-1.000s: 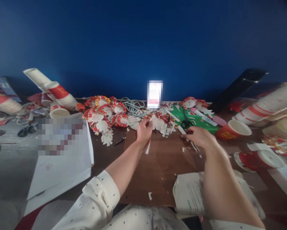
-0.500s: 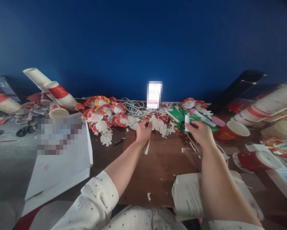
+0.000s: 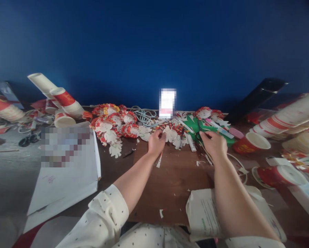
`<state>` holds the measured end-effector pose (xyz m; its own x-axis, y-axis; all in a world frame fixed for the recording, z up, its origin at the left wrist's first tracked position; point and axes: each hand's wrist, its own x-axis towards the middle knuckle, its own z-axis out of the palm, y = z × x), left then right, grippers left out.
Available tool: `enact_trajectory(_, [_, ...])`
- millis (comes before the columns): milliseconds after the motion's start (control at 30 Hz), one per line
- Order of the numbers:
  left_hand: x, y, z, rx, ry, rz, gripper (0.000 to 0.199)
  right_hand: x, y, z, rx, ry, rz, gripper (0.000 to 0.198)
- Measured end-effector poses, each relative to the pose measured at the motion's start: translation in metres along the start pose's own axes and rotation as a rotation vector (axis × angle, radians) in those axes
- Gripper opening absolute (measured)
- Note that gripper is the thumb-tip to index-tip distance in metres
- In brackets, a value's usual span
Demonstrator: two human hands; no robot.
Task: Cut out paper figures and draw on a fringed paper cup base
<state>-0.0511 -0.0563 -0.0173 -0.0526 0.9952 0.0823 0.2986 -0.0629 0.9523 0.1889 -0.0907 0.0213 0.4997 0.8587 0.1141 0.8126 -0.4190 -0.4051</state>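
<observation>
Currently, the left hand [image 3: 156, 143] is resting at the far middle of the brown tabletop [image 3: 177, 186], thumb and fingers pressed together, apparently pinching the near-left edge of a white paper cutout [image 3: 171, 134]. The right hand [image 3: 216, 144] is hovering to its right, fingers half curled at the handles of black scissors [image 3: 199, 129]; can't tell if it's gripping or just touching. Scissors are lying on green paper [image 3: 192, 121]; a white capped tube [image 3: 191, 143] is lying between the hands, apart from both.

Progress, as judged: partway. Red-fringed paper rosettes [image 3: 104, 124] are sitting piled far left and look assembled; white cutouts [image 3: 115, 148] are hanging off the pile's near edge, apparently not trimmed with red. The piece at the left hand looks unfinished, and offcuts [image 3: 161, 213] are littering the near area.

Writing: the red paper cup [image 3: 255, 141] at right is showing gold lettering, too blurred to read. The pale printed bag [image 3: 203, 210] near right is carrying small dark lines plus a green mark, illegible. The white box [image 3: 66, 193] at left is bearing a reddish scrawl, also illegible. No brand is coming through.
</observation>
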Motion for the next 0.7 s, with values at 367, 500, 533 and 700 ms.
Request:
enact_trajectory(367, [0.000,-0.004,0.001,-0.024,-0.007,0.009,0.015,0.046,-0.050,0.016,-0.331,-0.266,-0.139,0.030])
enact_trajectory(500, [-0.003,-0.005,0.000,-0.053,-0.024,-0.045,0.016,0.035,-0.049,0.002,-0.177,-0.141,-0.092,0.033])
enact_trajectory(533, [-0.005,-0.005,-0.001,-0.048,-0.028,-0.058,0.017,0.028,-0.049,-0.001,-0.091,-0.071,-0.092,0.036])
enact_trajectory(700, [-0.025,0.000,-0.009,0.130,-0.068,-0.020,0.031,-0.013,-0.059,0.008,0.443,0.241,-0.260,0.044])
